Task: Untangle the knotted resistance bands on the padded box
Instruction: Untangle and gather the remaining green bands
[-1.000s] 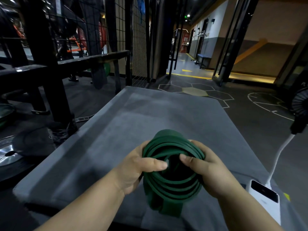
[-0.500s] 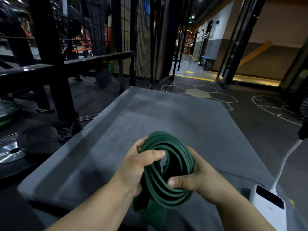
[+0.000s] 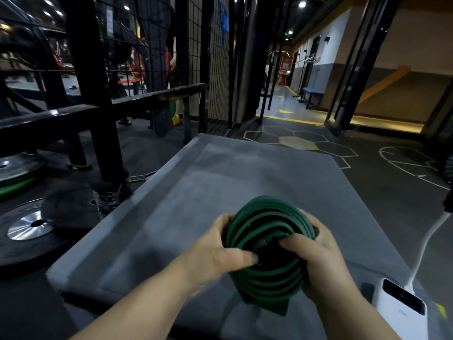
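Over the padded box (image 3: 196, 192), the green resistance bands (image 3: 267, 278) are turned face-on to me again.
Half a second ago the coil stood edgewise; now its opening faces me, lower centre of frame. My left hand (image 3: 215, 253) grips its left side, thumb pressed into the centre. My right hand (image 3: 321, 263) clutches the right side, thumb hooked inward.
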Demonstrator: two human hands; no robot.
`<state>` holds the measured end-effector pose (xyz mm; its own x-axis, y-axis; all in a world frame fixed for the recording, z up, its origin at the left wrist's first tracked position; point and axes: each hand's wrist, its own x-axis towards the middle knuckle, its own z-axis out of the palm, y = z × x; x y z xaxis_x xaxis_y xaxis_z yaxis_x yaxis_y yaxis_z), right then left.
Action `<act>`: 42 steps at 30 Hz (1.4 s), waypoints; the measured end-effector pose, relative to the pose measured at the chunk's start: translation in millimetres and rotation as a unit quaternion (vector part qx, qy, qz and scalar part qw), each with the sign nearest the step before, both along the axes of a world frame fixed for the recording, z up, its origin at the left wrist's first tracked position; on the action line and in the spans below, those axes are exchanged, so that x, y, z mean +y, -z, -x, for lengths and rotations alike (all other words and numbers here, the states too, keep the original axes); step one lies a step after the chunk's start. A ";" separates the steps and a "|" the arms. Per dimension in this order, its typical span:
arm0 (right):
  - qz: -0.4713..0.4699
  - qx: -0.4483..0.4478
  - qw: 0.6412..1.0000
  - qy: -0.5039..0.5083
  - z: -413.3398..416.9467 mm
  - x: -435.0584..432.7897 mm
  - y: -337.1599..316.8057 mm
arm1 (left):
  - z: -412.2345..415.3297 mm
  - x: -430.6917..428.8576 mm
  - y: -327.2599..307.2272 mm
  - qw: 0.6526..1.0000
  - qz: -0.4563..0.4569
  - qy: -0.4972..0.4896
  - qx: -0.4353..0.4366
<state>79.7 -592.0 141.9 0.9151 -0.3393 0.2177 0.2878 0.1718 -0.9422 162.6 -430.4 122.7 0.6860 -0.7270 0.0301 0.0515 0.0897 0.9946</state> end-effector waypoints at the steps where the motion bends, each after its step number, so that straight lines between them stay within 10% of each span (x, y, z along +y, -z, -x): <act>1: -0.004 0.001 1.000 -0.001 0.5 1.4 0.3 | -0.2 2.2 1.8 1.000 -0.014 0.018 -0.004; 8: -0.007 -0.017 0.999 -0.034 1.6 19.9 -8.3 | 13.7 19.2 -2.1 0.992 -0.056 -0.085 -0.069; 22: 0.000 0.028 0.972 -0.232 -12.6 92.5 -39.7 | 26.0 80.9 -55.7 0.945 0.151 -0.288 0.034; 42: 0.107 -0.067 0.974 -0.186 -90.5 205.1 -140.6 | 24.7 177.3 -115.7 0.898 0.238 -0.368 -0.052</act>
